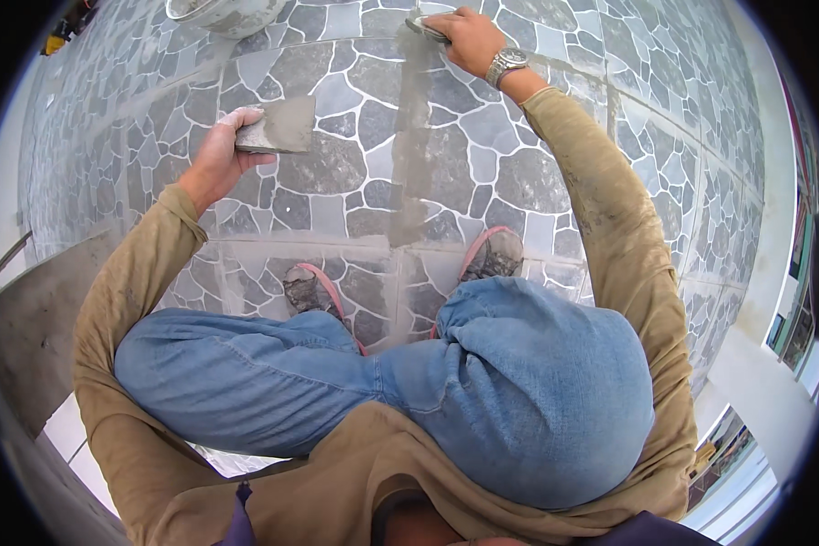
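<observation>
My left hand (218, 155) grips a flat, grey, mortar-smeared rectangular plate (287, 126) by its left edge, thumb on top. It is held above the patterned floor tiles (332, 177). Farther off, my right hand (475, 43) is closed on a small, flat grey spreader (426, 27), most of it covered by the fingers. The spreader is at the far end of a wet grey grout band (411, 146). This band runs along a tile joint toward me, between my feet. Pale dust coats the left fingers.
A white bucket (232, 16) with grey smears stands at the far left. My two dusty shoes (496, 253) rest on the tiles at either side of the joint. A grey slab-like surface (41, 318) is close on my left, and a pale ledge (760, 227) borders the right.
</observation>
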Motion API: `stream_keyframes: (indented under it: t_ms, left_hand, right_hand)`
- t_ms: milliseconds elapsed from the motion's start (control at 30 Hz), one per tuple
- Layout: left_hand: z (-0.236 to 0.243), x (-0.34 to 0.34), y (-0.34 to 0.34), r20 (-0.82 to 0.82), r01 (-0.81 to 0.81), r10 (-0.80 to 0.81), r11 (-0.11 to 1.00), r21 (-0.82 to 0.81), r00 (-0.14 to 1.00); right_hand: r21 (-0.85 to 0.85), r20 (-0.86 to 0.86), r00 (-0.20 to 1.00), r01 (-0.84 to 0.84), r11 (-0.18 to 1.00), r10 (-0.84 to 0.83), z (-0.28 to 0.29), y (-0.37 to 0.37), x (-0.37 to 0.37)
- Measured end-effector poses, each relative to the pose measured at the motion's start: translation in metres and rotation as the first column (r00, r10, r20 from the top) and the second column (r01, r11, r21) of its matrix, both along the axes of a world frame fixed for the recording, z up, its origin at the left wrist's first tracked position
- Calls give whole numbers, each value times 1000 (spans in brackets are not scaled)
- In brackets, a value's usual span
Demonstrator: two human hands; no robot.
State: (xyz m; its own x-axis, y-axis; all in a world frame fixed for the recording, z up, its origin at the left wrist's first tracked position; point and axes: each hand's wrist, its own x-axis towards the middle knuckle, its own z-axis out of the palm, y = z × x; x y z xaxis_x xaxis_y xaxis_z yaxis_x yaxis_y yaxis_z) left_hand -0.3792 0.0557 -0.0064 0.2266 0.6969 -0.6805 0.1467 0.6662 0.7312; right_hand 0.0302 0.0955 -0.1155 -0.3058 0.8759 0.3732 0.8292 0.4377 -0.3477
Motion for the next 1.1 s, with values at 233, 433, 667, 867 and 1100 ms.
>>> stream_keyframes:
  t_ms: [233,433,667,867,1100]
  left_hand:
    - [0,18,5,36,8,-9,1000,15,999]
    - [19,-21,6,13,-72,71,996,61,997]
    - [21,-61,5,54,-158,152,980,119,987]
    - [24,-78,-3,100,-200,191,975,97,977]
    - [26,-67,-4,73,-200,195,977,75,978]
  right_hand:
    - [84,428,899,59,995,-89,-38,-14,4]
    - [-266,262,956,-61,962,133,-11,-84,-42]
    - [-271,473,732,650,710,-490,21,-33,85]
    - [-349,476,746,647,678,-467,-4,-6,39]
    - [-257,350,850,490,833,-393,-9,32,-102]
